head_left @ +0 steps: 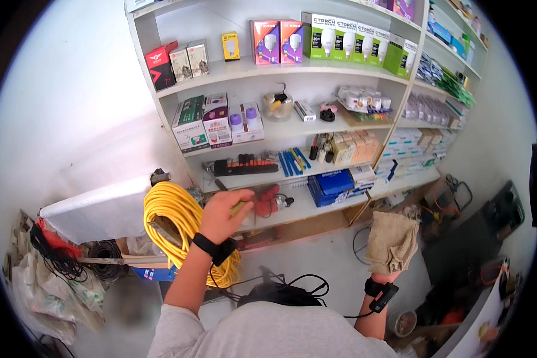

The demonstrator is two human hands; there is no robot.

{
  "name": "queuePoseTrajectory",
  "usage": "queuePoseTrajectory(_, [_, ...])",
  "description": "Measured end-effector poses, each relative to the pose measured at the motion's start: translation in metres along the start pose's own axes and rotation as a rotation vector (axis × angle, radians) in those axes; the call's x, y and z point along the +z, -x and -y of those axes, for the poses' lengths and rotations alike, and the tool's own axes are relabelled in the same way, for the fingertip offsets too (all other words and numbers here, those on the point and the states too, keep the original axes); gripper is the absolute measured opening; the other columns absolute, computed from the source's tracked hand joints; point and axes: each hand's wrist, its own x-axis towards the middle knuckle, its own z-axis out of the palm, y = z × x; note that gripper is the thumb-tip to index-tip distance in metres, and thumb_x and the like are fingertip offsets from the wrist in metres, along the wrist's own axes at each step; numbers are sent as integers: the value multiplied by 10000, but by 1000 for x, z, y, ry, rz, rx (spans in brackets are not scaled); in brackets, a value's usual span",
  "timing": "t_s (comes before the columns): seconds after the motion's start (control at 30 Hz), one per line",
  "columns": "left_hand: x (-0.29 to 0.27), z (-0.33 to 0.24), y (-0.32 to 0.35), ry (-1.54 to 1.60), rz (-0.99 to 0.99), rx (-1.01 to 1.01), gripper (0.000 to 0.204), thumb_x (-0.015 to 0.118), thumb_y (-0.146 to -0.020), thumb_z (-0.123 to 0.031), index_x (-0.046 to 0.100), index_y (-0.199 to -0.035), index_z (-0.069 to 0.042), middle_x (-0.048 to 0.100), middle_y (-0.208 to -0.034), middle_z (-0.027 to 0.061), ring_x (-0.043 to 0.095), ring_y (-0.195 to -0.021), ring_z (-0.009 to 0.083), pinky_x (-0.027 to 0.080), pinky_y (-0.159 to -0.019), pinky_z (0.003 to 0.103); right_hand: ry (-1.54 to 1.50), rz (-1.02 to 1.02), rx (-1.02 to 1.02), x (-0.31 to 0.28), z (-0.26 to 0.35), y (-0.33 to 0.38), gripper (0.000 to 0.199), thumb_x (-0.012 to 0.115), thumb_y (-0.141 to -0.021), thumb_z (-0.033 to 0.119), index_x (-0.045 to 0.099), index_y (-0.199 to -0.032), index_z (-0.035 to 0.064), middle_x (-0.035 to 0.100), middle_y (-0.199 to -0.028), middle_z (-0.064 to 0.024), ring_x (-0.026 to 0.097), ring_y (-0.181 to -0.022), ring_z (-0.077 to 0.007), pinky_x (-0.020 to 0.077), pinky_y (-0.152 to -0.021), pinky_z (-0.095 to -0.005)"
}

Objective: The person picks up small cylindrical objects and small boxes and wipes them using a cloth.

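Note:
My left hand (224, 213) is raised before the lower shelves, its fingers closed around a small yellowish, handle-like piece (238, 208). Most of that piece is hidden by the fingers, so its kind is unclear. Just below and left of this hand hangs or stands a thick coil of yellow cable (172, 215). On the right, my right hand (386, 277) holds up a folded beige cloth (392, 241). The cloth covers its fingers. Both wrists wear black bands, the right one with a small box on it.
White shelves (238, 70) ahead carry bulb boxes (334, 39), blue pens (293, 161), a black-and-orange tool strip (241, 166) and a blue box (330, 186). Plastic bags (53, 298) lie at left. A clear tub (403, 322) stands on the right. Black cables (313, 283) run near my body.

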Motion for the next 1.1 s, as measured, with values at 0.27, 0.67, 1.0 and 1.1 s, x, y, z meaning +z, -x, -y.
queuePoseTrajectory(0.27, [-4,-6,-111,-234,-221,42,272,656,-786,-169,634,-1049,-105,640,-1011,102,568,-970,297,444,-851,369,25,-23,63,-4,11,-114,543,400,-940,428,340,-1389,128,340,-1431,-98,346,-1290,-312,287,-1070,-478])
queuePoseTrajectory(0.67, [-62,53,-230,-459,-351,241,317,661,-760,-134,606,-1065,-70,613,-1070,133,554,-1023,331,432,-887,386,30,-75,72,6,-30,-169,549,400,-938,433,336,-1389,127,345,-1425,-103,355,-1283,-314,299,-1063,-479])
queuePoseTrajectory(1.0, [-121,121,-302,-874,-525,237,486,644,-792,-233,522,-1252,-138,495,-1281,158,393,-1236,384,348,-1005,435,27,-76,25,39,-74,-181,553,401,-936,438,332,-1388,126,349,-1420,-107,362,-1276,-316,309,-1056,-480])
queuePoseTrajectory(1.1, [-125,137,-309,-954,-517,202,503,643,-793,-258,514,-1265,-144,485,-1293,161,386,-1241,383,326,-1023,435,18,-73,36,48,-92,-183,555,401,-936,439,331,-1388,125,351,-1418,-108,364,-1274,-317,312,-1054,-481])
